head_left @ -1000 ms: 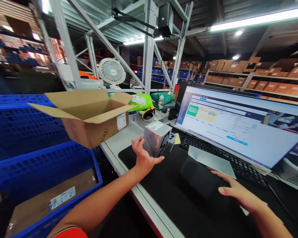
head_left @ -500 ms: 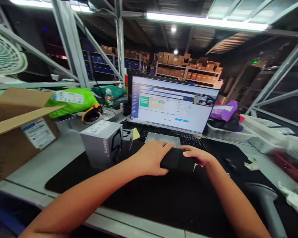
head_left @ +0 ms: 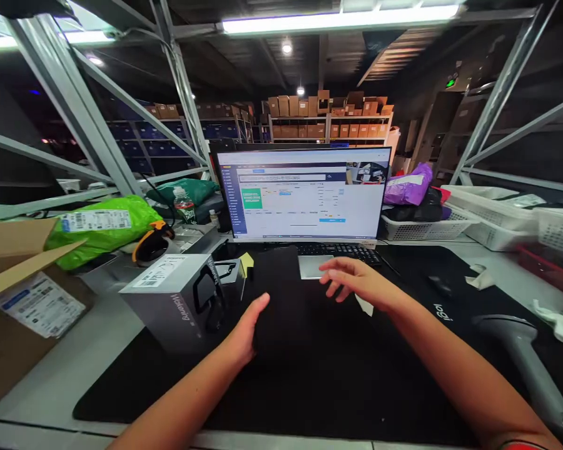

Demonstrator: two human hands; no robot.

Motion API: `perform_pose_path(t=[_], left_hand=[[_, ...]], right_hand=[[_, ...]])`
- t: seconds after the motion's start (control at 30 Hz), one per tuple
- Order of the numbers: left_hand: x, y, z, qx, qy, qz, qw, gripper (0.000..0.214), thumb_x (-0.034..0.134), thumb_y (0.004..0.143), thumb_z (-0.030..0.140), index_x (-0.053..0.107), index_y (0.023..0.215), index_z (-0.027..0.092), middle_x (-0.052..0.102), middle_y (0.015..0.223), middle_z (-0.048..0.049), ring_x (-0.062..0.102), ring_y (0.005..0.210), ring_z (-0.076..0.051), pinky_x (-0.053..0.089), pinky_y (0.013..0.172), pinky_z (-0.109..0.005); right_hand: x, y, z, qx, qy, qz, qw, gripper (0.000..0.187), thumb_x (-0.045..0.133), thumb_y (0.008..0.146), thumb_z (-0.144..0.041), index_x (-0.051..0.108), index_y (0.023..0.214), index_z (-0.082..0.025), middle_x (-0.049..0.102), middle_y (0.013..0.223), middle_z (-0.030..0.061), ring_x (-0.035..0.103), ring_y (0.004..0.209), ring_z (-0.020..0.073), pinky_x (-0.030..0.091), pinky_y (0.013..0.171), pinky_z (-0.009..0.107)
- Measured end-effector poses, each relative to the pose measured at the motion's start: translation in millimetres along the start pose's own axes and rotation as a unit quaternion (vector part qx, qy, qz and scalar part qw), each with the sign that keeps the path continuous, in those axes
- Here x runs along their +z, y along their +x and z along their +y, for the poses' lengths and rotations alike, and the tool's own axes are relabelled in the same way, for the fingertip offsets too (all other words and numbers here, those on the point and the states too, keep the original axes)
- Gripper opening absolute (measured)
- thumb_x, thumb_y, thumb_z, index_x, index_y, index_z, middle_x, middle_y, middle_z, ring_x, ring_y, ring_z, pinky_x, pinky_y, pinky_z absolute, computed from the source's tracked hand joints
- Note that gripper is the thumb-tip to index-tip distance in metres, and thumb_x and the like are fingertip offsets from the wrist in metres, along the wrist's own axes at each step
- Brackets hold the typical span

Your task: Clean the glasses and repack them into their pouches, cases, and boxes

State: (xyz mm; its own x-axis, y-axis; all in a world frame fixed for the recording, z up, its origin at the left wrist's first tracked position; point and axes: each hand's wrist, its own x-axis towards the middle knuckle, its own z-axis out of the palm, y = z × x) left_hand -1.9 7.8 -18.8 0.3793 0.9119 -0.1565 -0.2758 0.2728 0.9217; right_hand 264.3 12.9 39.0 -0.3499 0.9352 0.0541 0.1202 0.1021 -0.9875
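My left hand (head_left: 249, 331) grips a plain black box (head_left: 281, 294) by its left side, thumb along the near edge and the other fingers hidden. The box blends into the black desk mat (head_left: 338, 387), so its outline is hard to make out. My right hand (head_left: 356, 281) is off the box, in the air to its right, fingers apart and loosely bent with nothing in them. Behind that hand lies a flat light-grey piece (head_left: 313, 267), in front of the keyboard (head_left: 356, 252). Left of my left hand stands a grey printed carton (head_left: 169, 312) with a white label on top.
A monitor (head_left: 300, 200) stands at the back. Leftward are an open cardboard box (head_left: 32, 312), a green parcel (head_left: 103, 225) and a bottle (head_left: 184, 205). Rightward are a handheld scanner (head_left: 525, 350), a mouse (head_left: 440, 286) and white baskets (head_left: 426, 229) with a purple parcel (head_left: 408, 184).
My right hand has let go of the black box and opened. My left hand has moved left and nearer with the box, which now stands more upright. The view has turned slightly right.
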Motion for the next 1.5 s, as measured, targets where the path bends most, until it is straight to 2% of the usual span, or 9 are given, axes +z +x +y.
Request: perform_pose_path(t=[0.2,0.3,0.4,0.57,0.67,0.77,1.17,1.3,1.5], left_hand=[[0.2,2,-3,0.092,-0.17,0.03,0.981,0.082,0.066,0.072,0.076,0.062,0.129,0.017,0.071,0.124,-0.0134,0.055,0.133,-0.035,0.043,0.114,-0.049],[-0.1,6,-2,0.134,-0.185,0.047,0.973,0.087,0.075,0.066,0.073,0.061,0.131,0.016,0.07,0.127,-0.0141,0.054,0.134,-0.036,0.044,0.114,-0.049],[0.2,8,-6,0.166,-0.17,0.057,0.97,0.096,0.082,0.059,0.071,0.057,0.134,0.017,0.067,0.131,-0.0151,0.053,0.133,-0.038,0.046,0.112,-0.05],[-1.1,6,-17,0.254,-0.082,0.06,0.962,0.102,0.088,0.058,0.061,0.043,0.141,0.024,0.06,0.139,-0.014,0.056,0.13,-0.034,0.046,0.11,-0.049],[-3.9,5,-18,0.299,0.008,0.083,0.951,0.103,0.09,0.056,0.056,0.04,0.141,0.024,0.061,0.135,-0.0138,0.061,0.122,-0.033,0.049,0.106,-0.049],[-7.2,8,-17,0.312,0.119,0.096,0.938,0.098,0.088,0.057,0.054,0.042,0.137,0.021,0.064,0.127,-0.0143,0.063,0.117,-0.034,0.05,0.103,-0.051],[10.5,1,-4,0.329,0.349,0.205,0.853,0.094,0.085,0.053,0.032,0.042,0.135,0.019,0.056,0.132,-0.0147,0.05,0.13,-0.04,0.032,0.118,-0.055],[9.5,-1,-8,0.308,0.432,0.144,0.835,0.109,0.086,0.055,0.036,0.03,0.146,0.017,0.05,0.14,-0.0187,0.05,0.132,-0.041,0.034,0.116,-0.058],[9.1,-9,-10,0.317,0.579,-0.036,0.75,0.117,0.082,0.057,0.025,0.02,0.156,0.025,0.045,0.146,-0.0163,0.045,0.136,-0.04,0.038,0.116,-0.055]], right_hand=[[53,-4,31,0.051,-0.006,-0.232,0.971,0.065,0.089,0.066,-0.048,0.063,0.116,-0.016,0.064,0.118,0.0099,0.067,0.083,0.0139,0.054,0.063,0.023],[84,-7,43,0.082,0.12,-0.168,0.975,0.066,0.081,0.071,-0.062,0.06,0.115,-0.017,0.065,0.11,0.0083,0.069,0.081,0.014,0.057,0.065,0.025],[92,-9,46,0.105,0.102,-0.099,0.984,0.064,0.069,0.076,-0.072,0.061,0.103,-0.015,0.068,0.092,0.0057,0.068,0.07,0.0125,0.054,0.06,0.024],[82,-17,35,0.105,-0.032,-0.155,0.982,0.06,0.074,0.075,-0.067,0.066,0.097,-0.012,0.071,0.085,0.0065,0.067,0.067,0.0129,0.05,0.059,0.023],[88,-21,33,0.074,-0.007,-0.163,0.984,0.063,0.084,0.066,-0.061,0.066,0.103,-0.013,0.072,0.103,0.01,0.07,0.086,0.0168,0.053,0.068,0.025],[96,-19,36,0.104,0.038,-0.136,0.985,0.066,0.067,0.071,-0.078,0.064,0.082,-0.013,0.072,0.083,0.0083,0.069,0.071,0.0145,0.052,0.062,0.025],[45,-20,-3,0.126,0.084,-0.16,0.976,0.052,0.073,0.074,-0.065,0.062,0.066,-0.014,0.069,0.058,0.0021,0.058,0.039,0.0078,0.039,0.038,0.016],[37,-28,-19,0.106,0.141,-0.112,0.978,0.049,0.076,0.075,-0.059,0.06,0.061,-0.015,0.066,0.052,0.0014,0.052,0.034,0.0062,0.034,0.034,0.015],[8,-24,-32,0.077,0.195,0.036,0.977,0.043,0.082,0.071,-0.049,0.058,0.057,-0.015,0.062,0.047,-0.0008,0.043,0.031,0.0022,0.03,0.032,0.013]])
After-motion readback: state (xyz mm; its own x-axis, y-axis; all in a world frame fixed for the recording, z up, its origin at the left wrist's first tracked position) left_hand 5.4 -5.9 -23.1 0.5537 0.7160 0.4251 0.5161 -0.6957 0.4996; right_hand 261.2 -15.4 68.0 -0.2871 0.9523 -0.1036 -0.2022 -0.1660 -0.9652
